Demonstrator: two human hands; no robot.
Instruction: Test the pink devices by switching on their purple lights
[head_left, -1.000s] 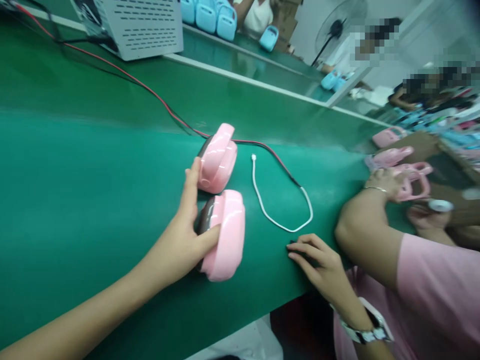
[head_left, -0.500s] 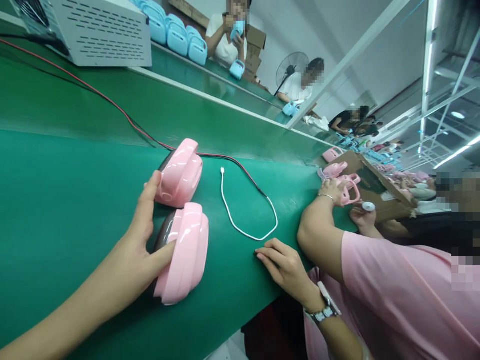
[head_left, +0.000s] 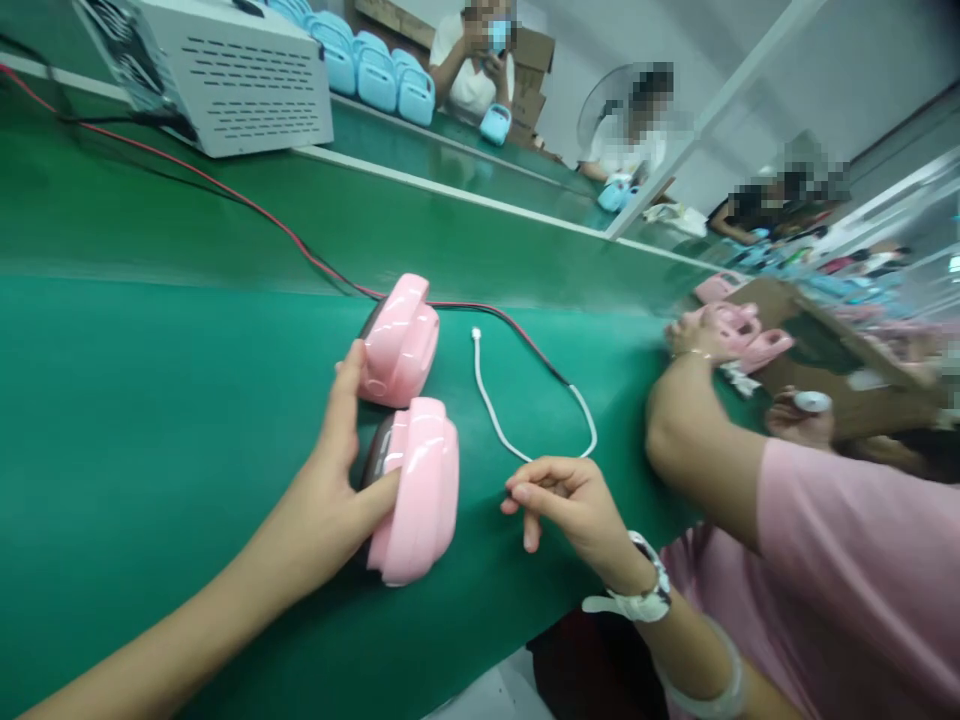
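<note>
Two glossy pink plastic housings with dark faces stand one behind the other on the green bench. My left hand (head_left: pixel 330 485) has its thumb against the near housing (head_left: pixel 424 500), the tip hidden by the pink rim. Its index finger reaches forward and touches the far housing (head_left: pixel 401 345); the other fingers are mostly hidden. To the right, my right hand (head_left: pixel 574 505) is just above the bench with thumb and forefinger pinched together. Whatever is between those fingertips is too small to make out. Just behind that hand curves a white cable (head_left: pixel 487 395) with a small white plug, joined to red and black wires.
A grey vented metal box (head_left: pixel 251 85) stands back left, beside several light-blue housings (head_left: pixel 375 75). At right, a co-worker's arm (head_left: pixel 690 420) reaches to pink parts (head_left: pixel 739 325) by a cardboard box (head_left: pixel 847 370). Other people sit across the bench.
The view has swung, so most things appear farther right. My right hand has turned and come closer to the near housing; a small dark item formerly visible at its fingertips is now hidden.
</note>
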